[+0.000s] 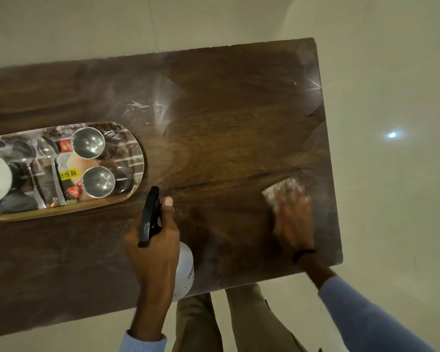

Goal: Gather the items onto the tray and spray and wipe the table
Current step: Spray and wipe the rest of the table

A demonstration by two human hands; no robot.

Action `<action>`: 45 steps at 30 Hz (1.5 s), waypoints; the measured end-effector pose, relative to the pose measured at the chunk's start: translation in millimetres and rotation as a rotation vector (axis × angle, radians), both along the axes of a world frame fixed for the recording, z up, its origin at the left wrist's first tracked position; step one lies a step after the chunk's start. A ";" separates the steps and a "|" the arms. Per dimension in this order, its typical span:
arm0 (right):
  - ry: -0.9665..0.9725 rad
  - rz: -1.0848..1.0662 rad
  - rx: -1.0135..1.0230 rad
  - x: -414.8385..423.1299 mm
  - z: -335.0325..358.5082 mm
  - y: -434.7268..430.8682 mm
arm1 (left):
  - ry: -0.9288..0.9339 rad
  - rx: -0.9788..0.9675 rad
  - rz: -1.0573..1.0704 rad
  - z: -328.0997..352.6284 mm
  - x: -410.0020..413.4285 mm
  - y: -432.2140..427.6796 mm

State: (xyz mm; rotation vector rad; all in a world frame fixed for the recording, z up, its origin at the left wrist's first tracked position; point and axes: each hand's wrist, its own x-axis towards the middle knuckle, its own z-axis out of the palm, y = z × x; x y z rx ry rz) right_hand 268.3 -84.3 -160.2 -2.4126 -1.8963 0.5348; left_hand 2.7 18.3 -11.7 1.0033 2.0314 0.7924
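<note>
Fingers of left grip [153,245] are wrapping spray bottle [186,268] neck, thumb up beside the black trigger, over table [214,110] near edge. Right grip [294,222], blurred, is pressing flat spread fingers on cloth [281,190] at table's right end; tray [61,212] is sitting well left.

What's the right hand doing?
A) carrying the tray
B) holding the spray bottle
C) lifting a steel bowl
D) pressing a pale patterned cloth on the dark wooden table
D: the right hand lies flat on the pale patterned cloth on the dark wooden table; the left hand grips the white spray bottle.
</note>
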 end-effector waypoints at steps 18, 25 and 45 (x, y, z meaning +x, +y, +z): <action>0.031 -0.026 -0.059 0.9 -5.5 -67.2 | -0.045 0.015 -0.092 -1.5 45.1 -29.3; -0.020 -0.517 0.004 44.1 -14.9 -2.2 | -0.070 0.009 -0.004 8.0 27.9 -43.8; 0.199 -0.098 -0.077 -243.1 4.6 -48.8 | -0.174 0.164 0.281 97.7 -176.4 -146.9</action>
